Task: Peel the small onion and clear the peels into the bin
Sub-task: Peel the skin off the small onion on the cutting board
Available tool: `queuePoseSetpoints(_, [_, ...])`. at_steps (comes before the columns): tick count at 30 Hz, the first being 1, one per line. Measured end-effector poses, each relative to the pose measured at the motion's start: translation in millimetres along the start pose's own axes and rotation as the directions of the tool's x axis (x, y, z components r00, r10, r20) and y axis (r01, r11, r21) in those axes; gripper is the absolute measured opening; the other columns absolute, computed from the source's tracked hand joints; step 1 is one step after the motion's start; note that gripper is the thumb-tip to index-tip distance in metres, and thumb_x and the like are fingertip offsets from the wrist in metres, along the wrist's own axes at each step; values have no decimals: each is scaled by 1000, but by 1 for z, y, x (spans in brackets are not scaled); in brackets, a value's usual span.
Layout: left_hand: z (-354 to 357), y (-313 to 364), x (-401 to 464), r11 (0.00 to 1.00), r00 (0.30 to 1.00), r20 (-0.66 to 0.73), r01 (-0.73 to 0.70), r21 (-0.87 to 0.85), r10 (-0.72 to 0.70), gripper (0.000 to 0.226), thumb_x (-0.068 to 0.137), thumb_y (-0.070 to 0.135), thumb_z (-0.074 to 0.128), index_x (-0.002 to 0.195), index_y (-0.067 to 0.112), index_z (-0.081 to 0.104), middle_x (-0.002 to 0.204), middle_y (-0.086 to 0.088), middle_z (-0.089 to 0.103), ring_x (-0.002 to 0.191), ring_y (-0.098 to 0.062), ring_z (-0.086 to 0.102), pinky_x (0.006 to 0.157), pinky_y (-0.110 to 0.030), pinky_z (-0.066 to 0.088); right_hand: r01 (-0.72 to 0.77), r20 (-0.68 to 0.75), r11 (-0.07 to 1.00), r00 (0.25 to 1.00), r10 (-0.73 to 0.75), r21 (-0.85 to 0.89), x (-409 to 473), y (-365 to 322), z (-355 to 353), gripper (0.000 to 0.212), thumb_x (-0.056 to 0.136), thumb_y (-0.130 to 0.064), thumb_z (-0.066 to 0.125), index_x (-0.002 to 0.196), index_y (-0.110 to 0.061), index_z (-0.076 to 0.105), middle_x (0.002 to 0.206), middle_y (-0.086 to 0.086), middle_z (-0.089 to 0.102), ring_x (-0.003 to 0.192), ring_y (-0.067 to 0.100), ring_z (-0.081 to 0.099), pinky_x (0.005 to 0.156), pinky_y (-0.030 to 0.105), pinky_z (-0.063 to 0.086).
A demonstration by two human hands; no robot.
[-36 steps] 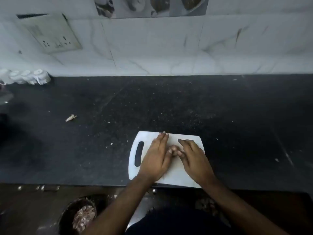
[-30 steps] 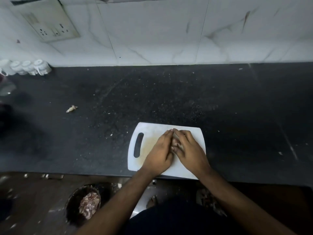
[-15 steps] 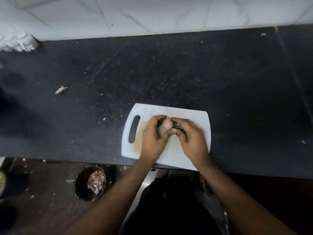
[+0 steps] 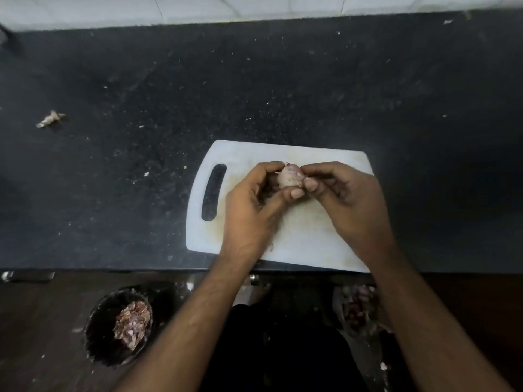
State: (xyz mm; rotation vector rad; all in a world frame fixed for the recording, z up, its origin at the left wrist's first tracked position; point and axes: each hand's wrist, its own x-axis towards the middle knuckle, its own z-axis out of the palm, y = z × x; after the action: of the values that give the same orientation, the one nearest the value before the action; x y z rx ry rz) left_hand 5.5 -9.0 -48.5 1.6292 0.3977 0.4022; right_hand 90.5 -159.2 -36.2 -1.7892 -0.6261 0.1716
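Both hands gripping small pale pinkish onion (image 4: pixel 289 178) between them: left hand (image 4: pixel 252 210) cradling, right hand (image 4: pixel 348 205) pinching skin. Best peeled in short tugs over white plastic cutting board (image 4: pixel 308 236) underneath.

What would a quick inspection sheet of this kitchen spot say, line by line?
Surface: black countertop, speckled with pale crumbs; white cutting board at its near edge.
Job's things: small onion held above the board; round bin on the floor at lower left, with peels inside.
Clutter: one dry scrap on the counter at far left.
Hands: left hand grips the onion; right hand pinches at its right side.
Cables: nothing seen.
Surroundings: pale tiled wall behind the counter; dark floor below, littered with bits.
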Motion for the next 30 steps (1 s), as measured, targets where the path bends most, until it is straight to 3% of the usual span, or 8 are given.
queuePoseSetpoints(5, [-1, 3, 0, 999, 998, 35, -51, 8, 51, 36, 86, 20, 85, 118, 17, 68, 105, 1, 78, 100, -15, 73, 92, -30, 58, -26, 9, 992, 1000, 25, 126, -2, -2, 2, 13, 95, -10, 72, 107, -6, 73, 100, 3, 78, 92, 13, 73, 83, 22, 56])
queuePoseSetpoints(10, [-7, 7, -2, 997, 997, 36, -73, 3, 73, 35, 79, 38, 89, 106, 33, 67, 98, 6, 78, 98, -16, 71, 96, -49, 59, -80, 39, 983, 996, 75, 163, -5, -13, 11, 11, 98, -20, 69, 106, -13, 70, 103, 7, 77, 97, 12, 70, 85, 22, 54])
queuePoseSetpoints(12, [-9, 8, -4, 997, 996, 31, -82, -15, 82, 38, 73, 44, 90, 103, 32, 69, 94, 8, 77, 97, -14, 70, 96, -55, 58, -36, -2, 994, 999, 36, 106, -11, -11, 16, 7, 98, -23, 69, 101, -16, 69, 98, 1, 76, 94, 11, 68, 86, 25, 53])
queuePoseSetpoints(15, [-7, 3, -7, 995, 995, 34, -95, -16, 96, 48, 67, 54, 89, 105, 31, 70, 98, 3, 77, 105, -26, 71, 96, -56, 58, 23, -46, 996, 999, -19, 85, -19, -9, 15, 7, 98, -20, 70, 96, -14, 69, 90, -5, 75, 87, 7, 68, 82, 24, 53])
queuePoseSetpoints(20, [-7, -4, -14, 990, 991, 48, -131, 44, 129, 48, 74, 36, 91, 115, 25, 70, 108, 0, 78, 108, -22, 71, 101, -43, 57, 26, -22, 992, 999, -23, 123, -22, -8, 11, 4, 95, -13, 72, 94, -11, 70, 84, -5, 75, 79, 8, 69, 74, 22, 55])
queuePoseSetpoints(22, [-6, -7, -14, 987, 991, 57, -128, 97, 123, 46, 77, 22, 91, 118, 21, 70, 108, 1, 78, 107, -21, 72, 101, -42, 57, 44, 1, 998, 999, -44, 48, -21, -5, 14, 4, 96, -15, 71, 93, -13, 69, 85, -2, 74, 77, 8, 67, 72, 22, 51])
queuePoseSetpoints(26, [-4, -10, -9, 975, 990, 62, -134, 174, 125, 51, 78, 23, 90, 124, 20, 70, 109, 5, 79, 106, -15, 73, 102, -41, 57, 87, -24, 987, 996, -91, -135, -20, 0, 18, 7, 96, -16, 67, 90, -20, 67, 85, -4, 73, 79, 12, 66, 75, 27, 52])
queuePoseSetpoints(30, [-3, -9, -11, 972, 989, 8, -146, 185, 147, 47, 78, 18, 91, 119, 22, 67, 105, 2, 77, 97, -12, 72, 88, -21, 57, 138, -21, 953, 989, -149, -270, -17, 2, 21, 11, 99, -19, 61, 90, -23, 64, 87, -8, 68, 89, 18, 63, 75, 30, 47])
